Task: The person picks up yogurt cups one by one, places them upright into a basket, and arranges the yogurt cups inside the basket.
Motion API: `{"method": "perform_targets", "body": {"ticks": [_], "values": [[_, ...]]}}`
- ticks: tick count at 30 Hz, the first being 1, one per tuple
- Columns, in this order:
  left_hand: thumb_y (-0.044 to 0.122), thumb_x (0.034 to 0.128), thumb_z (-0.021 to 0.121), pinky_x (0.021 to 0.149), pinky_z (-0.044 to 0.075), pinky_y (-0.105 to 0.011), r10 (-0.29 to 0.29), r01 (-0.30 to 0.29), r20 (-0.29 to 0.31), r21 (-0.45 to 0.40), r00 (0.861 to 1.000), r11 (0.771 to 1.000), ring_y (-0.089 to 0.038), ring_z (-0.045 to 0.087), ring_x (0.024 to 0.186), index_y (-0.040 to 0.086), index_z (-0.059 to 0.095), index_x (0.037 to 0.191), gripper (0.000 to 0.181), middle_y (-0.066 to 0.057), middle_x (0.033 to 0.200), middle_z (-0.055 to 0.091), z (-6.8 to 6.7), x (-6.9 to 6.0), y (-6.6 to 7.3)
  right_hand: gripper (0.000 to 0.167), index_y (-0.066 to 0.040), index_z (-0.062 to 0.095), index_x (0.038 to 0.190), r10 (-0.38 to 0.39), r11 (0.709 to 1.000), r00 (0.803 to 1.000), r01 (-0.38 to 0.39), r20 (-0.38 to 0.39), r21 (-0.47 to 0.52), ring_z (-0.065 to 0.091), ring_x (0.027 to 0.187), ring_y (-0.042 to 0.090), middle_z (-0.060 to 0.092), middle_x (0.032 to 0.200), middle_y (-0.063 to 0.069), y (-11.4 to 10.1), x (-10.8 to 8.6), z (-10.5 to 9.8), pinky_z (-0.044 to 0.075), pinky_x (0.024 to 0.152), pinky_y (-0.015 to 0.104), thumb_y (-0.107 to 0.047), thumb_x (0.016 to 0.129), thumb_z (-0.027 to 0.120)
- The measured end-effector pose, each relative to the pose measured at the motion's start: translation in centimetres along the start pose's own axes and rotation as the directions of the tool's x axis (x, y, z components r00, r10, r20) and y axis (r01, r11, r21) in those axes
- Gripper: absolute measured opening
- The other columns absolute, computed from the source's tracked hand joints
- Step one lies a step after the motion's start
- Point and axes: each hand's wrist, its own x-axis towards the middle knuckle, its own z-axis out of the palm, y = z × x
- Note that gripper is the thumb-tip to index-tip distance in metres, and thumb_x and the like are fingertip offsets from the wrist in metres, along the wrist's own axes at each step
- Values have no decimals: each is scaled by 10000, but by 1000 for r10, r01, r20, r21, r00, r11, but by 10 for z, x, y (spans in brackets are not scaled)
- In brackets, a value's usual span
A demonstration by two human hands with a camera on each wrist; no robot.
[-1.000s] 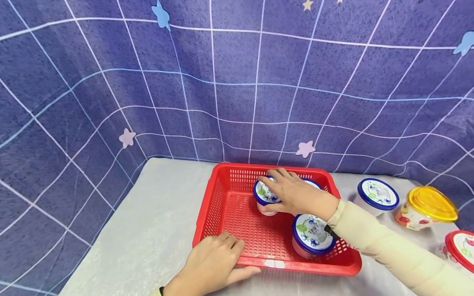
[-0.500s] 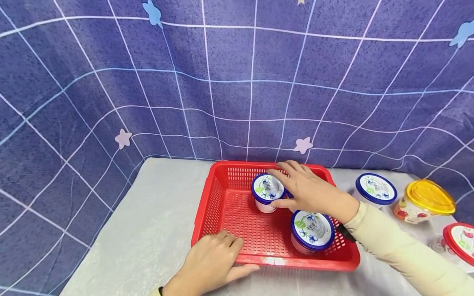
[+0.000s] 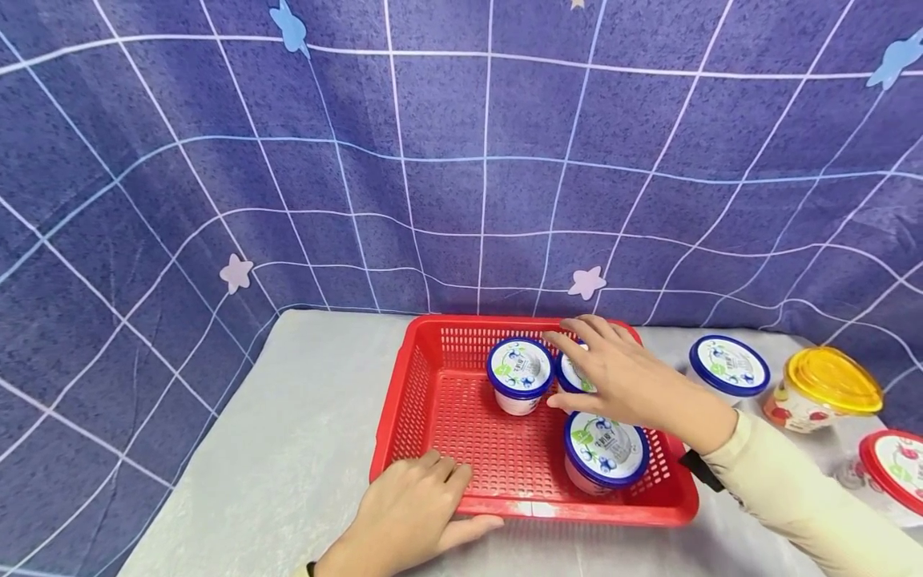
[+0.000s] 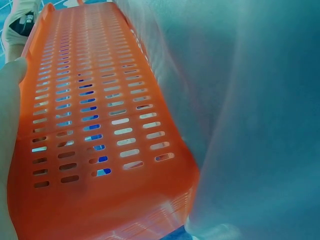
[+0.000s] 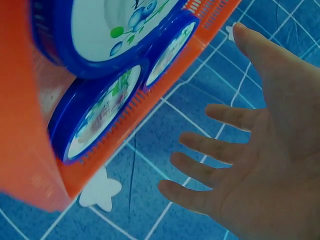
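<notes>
Pale tabletop; slotted red plastic basket holds 3 round tubs.

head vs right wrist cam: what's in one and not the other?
Head only: the left hand at the basket's near rim, plus the tubs outside the basket, namely a yellow-lidded tub, a red-lidded tub and a lone blue-lidded tub.

Right wrist only: the palm side of the right hand.

Both: the red basket, three blue-lidded tubs inside, the right hand, the starred curtain.
</notes>
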Motion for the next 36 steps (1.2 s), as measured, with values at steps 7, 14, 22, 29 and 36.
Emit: {"method": "perform_targets", "body": {"ticks": [7, 14, 22, 29, 36], "values": [[758, 931, 347, 491, 393, -235, -12, 12, 41, -4, 999, 1000, -119, 555, 583, 153, 694, 872, 700, 19, 680, 615, -2, 1, 0, 813, -74, 473, 1447, 74, 996, 997, -74, 6, 40, 410, 1322, 387, 489, 1405, 175, 4, -17, -6, 322, 1062, 618, -621, 873, 653], [761, 930, 343, 501, 407, -243, -19, 20, 50, -12, 999, 1000, -120, 560, 593, 150, 703, 881, 711, 19, 683, 617, -1, 0, 1, 804, -66, 474, 1437, 79, 996, 996, -77, -43, 39, 436, 1280, 361, 517, 1348, 151, 7, -30, -5, 348, 1037, 619, -568, 856, 709], [763, 921, 373, 481, 388, -262, -15, 15, -3, 3, 1000, 1000, -136, 556, 582, 147, 687, 839, 697, 14, 671, 600, -1, 0, 0, 783, -87, 471, 1442, 117, 992, 988, -112, -98, 54, 460, 1242, 401, 510, 1353, 187, 10, -46, -3, 386, 984, 629, -519, 848, 742], [760, 923, 371, 472, 370, -258, -11, 11, -9, -2, 1000, 1000, -132, 539, 573, 151, 677, 826, 689, 24, 654, 576, 1, -1, -1, 752, -83, 499, 1418, 146, 987, 980, -135, -138, 86, 473, 1213, 399, 530, 1319, 187, 13, -53, 1, 391, 969, 619, -467, 834, 774], [761, 924, 369, 472, 367, -250, -14, 14, -1, -5, 1000, 1000, -127, 527, 570, 148, 689, 837, 696, 22, 661, 582, 1, 0, -1, 754, -61, 514, 1400, 188, 980, 970, -175, -153, 93, 454, 1254, 400, 523, 1342, 215, 16, -59, 3, 371, 1010, 610, -457, 821, 792]]}}
